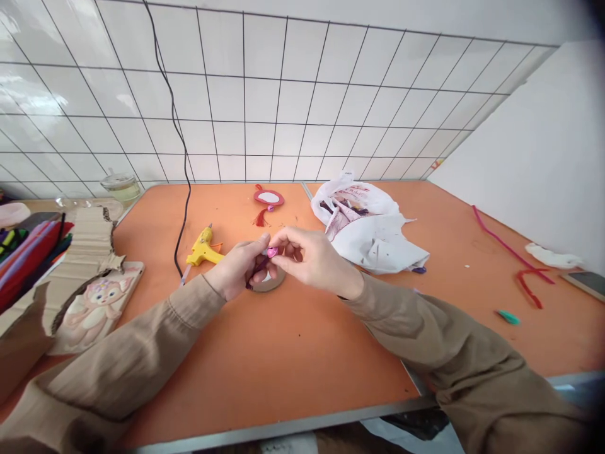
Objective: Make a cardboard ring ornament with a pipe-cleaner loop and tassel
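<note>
Over the middle of the orange table, my two hands meet around a small shiny pink bell [271, 252]. My right hand [307, 257] pinches the bell between thumb and fingertips. Closed beside it, my left hand [241, 266] holds something dark purple, perhaps tassel strands, mostly hidden by the fingers. Below the hands lies a round disc with a brown rim [267, 285], partly covered by them. Farther back is a red oval ornament [269, 197] with a white centre, a pink bell and a red tassel [260, 218].
A yellow glue gun [204, 247] lies left of my hands, near a black cable [182, 139]. A white plastic bag [368, 198] sits back right. Torn cardboard [89, 239] and a cartoon-figure case [101, 302] are at left. Pipe cleaners [510, 243] and a phone-like slab [588, 284] lie right.
</note>
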`<state>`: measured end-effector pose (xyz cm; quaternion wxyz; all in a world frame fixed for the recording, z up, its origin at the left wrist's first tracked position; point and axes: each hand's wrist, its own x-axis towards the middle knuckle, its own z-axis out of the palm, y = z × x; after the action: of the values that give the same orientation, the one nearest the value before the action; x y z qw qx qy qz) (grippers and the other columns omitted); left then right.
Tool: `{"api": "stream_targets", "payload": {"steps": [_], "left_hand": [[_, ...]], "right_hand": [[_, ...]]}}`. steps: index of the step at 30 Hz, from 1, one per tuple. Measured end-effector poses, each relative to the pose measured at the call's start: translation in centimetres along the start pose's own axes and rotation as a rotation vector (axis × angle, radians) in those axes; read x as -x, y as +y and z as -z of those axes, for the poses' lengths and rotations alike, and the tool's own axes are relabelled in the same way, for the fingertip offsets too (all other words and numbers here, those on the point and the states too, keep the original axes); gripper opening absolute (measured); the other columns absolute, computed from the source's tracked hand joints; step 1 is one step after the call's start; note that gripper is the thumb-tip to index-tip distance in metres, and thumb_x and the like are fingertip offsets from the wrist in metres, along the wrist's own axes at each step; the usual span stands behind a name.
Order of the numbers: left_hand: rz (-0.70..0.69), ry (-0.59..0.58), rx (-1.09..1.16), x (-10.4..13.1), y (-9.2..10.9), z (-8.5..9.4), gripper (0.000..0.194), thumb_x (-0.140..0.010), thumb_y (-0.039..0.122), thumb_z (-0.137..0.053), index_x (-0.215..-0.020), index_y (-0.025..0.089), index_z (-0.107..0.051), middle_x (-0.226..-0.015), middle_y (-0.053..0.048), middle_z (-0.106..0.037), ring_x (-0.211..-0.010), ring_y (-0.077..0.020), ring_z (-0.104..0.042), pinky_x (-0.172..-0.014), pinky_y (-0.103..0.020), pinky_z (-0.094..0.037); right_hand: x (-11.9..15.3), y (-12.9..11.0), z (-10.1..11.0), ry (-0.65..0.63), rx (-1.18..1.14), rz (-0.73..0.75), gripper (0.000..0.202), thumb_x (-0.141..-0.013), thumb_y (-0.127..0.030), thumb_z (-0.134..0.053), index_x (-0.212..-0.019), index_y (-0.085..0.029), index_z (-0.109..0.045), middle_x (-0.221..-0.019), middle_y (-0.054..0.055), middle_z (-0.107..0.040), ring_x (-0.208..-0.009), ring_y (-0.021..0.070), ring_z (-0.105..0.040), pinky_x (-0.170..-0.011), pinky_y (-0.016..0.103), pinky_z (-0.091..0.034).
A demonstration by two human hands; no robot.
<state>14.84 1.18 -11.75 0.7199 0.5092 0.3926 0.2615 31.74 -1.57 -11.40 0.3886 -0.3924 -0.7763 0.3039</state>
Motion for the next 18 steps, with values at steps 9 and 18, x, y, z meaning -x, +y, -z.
{"api": "stream_targets", "payload": {"steps": [9, 18], "left_hand": [[0.010, -0.009, 0.004, 0.0, -0.4, -0.4, 0.054, -0.088, 0.062, -0.053, -0.060, 0.016, -0.049, -0.056, -0.003, -0.052, -0.040, -0.0055, -0.035, -0.041, -0.022, -0.020], [0.113, 0.012, -0.043, 0.0, -0.5, -0.6, 0.053, -0.099, 0.050, -0.033, -0.064, 0.016, -0.054, -0.057, -0.006, -0.057, -0.037, -0.0074, -0.036, -0.037, -0.022, -0.019]], "right_hand": [[0.3, 2.1, -0.3, -0.085, 0.047, 0.120, 0.009, -0.082, -0.015, -0.066, -0.086, -0.023, -0.069, -0.083, 0.001, -0.053, -0.063, 0.0108, -0.056, -0.062, 0.030, -0.052], [0.3, 2.7, -0.3, -0.184, -0.112, 0.057, 0.015, -0.082, -0.012, -0.064, -0.090, -0.023, -0.071, -0.088, 0.001, -0.053, -0.067, 0.0115, -0.058, -0.064, 0.032, -0.057]]}}
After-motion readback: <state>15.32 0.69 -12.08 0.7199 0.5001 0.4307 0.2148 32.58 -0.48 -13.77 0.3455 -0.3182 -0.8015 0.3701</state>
